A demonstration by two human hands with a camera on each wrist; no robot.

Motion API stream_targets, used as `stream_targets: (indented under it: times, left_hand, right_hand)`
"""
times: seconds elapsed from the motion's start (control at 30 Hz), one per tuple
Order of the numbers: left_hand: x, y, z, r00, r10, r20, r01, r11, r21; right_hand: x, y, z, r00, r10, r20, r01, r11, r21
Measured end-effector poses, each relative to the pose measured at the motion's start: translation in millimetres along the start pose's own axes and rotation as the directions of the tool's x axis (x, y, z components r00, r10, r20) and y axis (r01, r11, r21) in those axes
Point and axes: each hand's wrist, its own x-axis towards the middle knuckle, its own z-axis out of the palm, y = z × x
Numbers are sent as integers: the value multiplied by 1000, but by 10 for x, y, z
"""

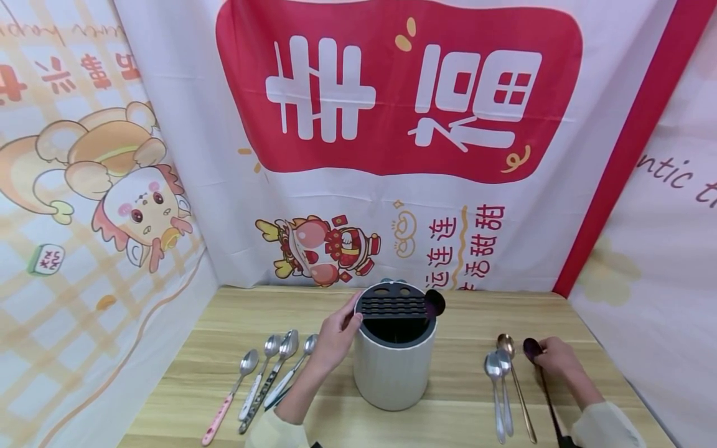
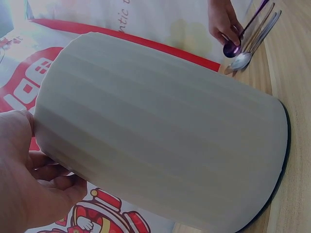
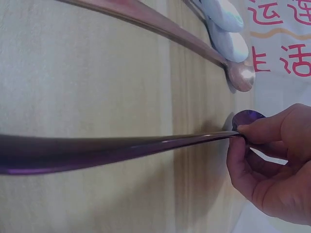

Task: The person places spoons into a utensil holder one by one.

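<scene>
A white ribbed utensil holder [image 1: 394, 373] with a dark slotted top stands upright on the table. My left hand [image 1: 335, 339] grips its upper left rim, and the left wrist view shows the thumb and curled fingers at that edge. One dark spoon [image 1: 435, 303] sits in the holder, bowl up, at the right of the top. At the far right my right hand [image 1: 560, 361] pinches a dark purple long-handled spoon [image 3: 121, 153] at its neck, just below the bowl. In the right wrist view its handle runs toward the camera, over the table.
Beside the right hand lie a copper-coloured spoon [image 1: 518, 382] and two silver spoons [image 1: 495, 386]. Left of the holder lie several spoons, among them a pink-handled spoon [image 1: 226, 407] and a dark patterned spoon [image 1: 269, 386]. Printed cloth [image 1: 185, 186] hangs around the wooden table [image 1: 465, 410].
</scene>
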Motion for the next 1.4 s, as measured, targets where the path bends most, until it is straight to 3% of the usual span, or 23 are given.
stream_targets:
  times: [0.27, 0.4, 0.5, 0.8, 1.07, 1.4]
  left_hand:
    - [-136, 325, -53, 1000, 0, 21, 0, 1000, 8]
    - [-161, 360, -60, 1000, 7, 22, -7, 1000, 9]
    - [-138, 316, -51, 1000, -4, 21, 4, 1000, 7]
    - [-6, -13, -2, 1000, -6, 7, 5, 1000, 13]
    - [-2, -46, -17, 1000, 21, 16, -21, 1000, 8]
    - [-5, -42, -13, 1000, 24, 13, -25, 1000, 19]
  right_hand:
    - [-29, -83, -105, 996, -23, -81, 22, 1000, -10]
    - [-66, -152, -151, 994, -25, -110, 23, 1000, -14]
    - [-100, -201, -192, 992, -20, -121, 19, 1000, -7]
    - [-176, -286, -325, 992, -8, -128, 12, 999, 35]
    - [-275, -342, -417, 988, 6, -156, 13, 993, 121]
    - [-373, -528, -547, 982, 14, -188, 7, 994, 111]
